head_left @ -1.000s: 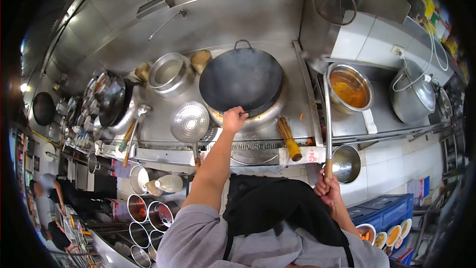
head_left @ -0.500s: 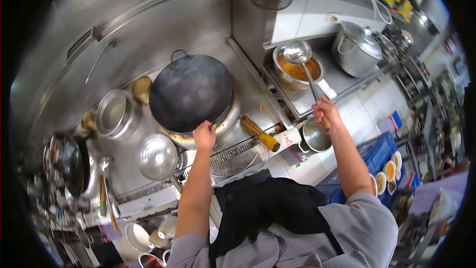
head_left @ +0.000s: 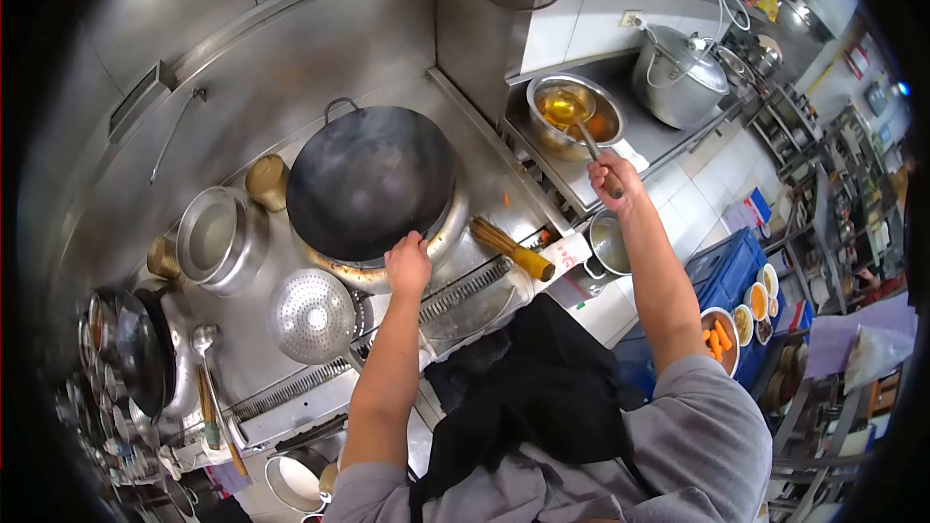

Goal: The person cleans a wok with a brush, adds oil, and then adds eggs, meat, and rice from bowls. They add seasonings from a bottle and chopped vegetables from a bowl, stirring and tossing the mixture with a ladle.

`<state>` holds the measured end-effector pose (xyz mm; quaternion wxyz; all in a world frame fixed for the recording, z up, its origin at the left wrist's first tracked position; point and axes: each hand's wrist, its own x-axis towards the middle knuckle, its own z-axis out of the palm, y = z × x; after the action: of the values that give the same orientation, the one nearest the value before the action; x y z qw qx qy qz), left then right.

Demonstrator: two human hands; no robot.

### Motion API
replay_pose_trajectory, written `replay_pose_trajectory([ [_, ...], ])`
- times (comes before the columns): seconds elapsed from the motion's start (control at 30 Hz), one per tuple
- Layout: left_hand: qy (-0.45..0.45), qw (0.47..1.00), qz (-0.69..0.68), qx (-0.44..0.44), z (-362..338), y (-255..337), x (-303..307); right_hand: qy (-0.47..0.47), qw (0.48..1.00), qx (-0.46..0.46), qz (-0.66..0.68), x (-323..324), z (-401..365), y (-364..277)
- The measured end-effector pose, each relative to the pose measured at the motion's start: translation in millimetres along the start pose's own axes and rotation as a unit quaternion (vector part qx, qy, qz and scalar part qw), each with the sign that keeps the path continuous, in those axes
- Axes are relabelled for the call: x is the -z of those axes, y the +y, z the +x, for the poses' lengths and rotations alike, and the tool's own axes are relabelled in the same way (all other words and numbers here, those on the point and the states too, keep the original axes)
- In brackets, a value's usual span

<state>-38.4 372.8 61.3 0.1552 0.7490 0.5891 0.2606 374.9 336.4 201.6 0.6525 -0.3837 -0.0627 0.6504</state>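
Note:
My left hand (head_left: pixel 409 260) is closed at the near rim of a dark wok (head_left: pixel 373 179), where its near handle is hidden under my fingers. The wok sits on a burner ring, and its inside looks bare with a faint haze. In my right hand (head_left: pixel 617 180) is the handle of a ladle (head_left: pixel 570 108). Its bowl holds clear golden liquid, probably oil, and is over or in a steel pot (head_left: pixel 549 140) with orange-brown liquid. A yellow-handled bamboo brush (head_left: pixel 513 248) lies on the stove between my hands.
A perforated strainer (head_left: pixel 312 316) and nested steel pots (head_left: pixel 215 240) stand left of the wok. A lidded pot (head_left: pixel 678 77) is beyond the oil pot. Bowls of ingredients, one with carrots (head_left: pixel 718 340), sit at right by a blue crate (head_left: pixel 712 276). Another ladle (head_left: pixel 205 339) lies at the far left.
The ladle's bowl has gone from raised above the pot with its shiny surface showing to lower down, filled with golden liquid. My right hand has shifted up and left. My left hand stays at the wok.

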Motion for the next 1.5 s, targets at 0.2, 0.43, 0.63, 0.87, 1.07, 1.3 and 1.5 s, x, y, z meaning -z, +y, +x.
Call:
replay_pose_trajectory([
  [0.2, 0.01, 1.0, 0.009, 0.001, 7.1, 3.8, 6.2, -0.074, 0.996, 0.004, 0.047, -25.6, -27.6, -11.0],
  [0.43, 0.021, 0.999, -0.019, 0.033, 3.1, 7.5, 4.6, -0.152, 0.982, -0.06, 0.092, -74.0, -111.7, 33.9],
  [0.63, 0.202, 0.961, -0.189, 0.027, -76.7, -8.3, 44.9, -0.165, 0.955, -0.212, 0.129, -76.9, -115.6, 72.8],
  [0.87, 0.228, 0.924, -0.16, 0.262, -188.2, -23.2, 45.8, -0.193, 0.883, -0.427, -0.022, -75.8, -31.6, 128.9],
  [1.07, 0.226, 0.909, -0.07, 0.343, -191.2, -31.3, -18.3, -0.246, 0.899, -0.349, -0.096, -70.8, 82.6, 195.6],
  [1.3, 0.083, 0.877, -0.001, 0.473, -178.4, -49.6, -28.1, -0.189, 0.89, -0.38, -0.166, -100.3, 55.9, 147.7],
  [1.5, 0.015, 0.901, 0.063, 0.428, -186.8, -54.5, -24.6, -0.249, 0.887, -0.321, -0.218, -98.2, 104.1, 174.2],
])
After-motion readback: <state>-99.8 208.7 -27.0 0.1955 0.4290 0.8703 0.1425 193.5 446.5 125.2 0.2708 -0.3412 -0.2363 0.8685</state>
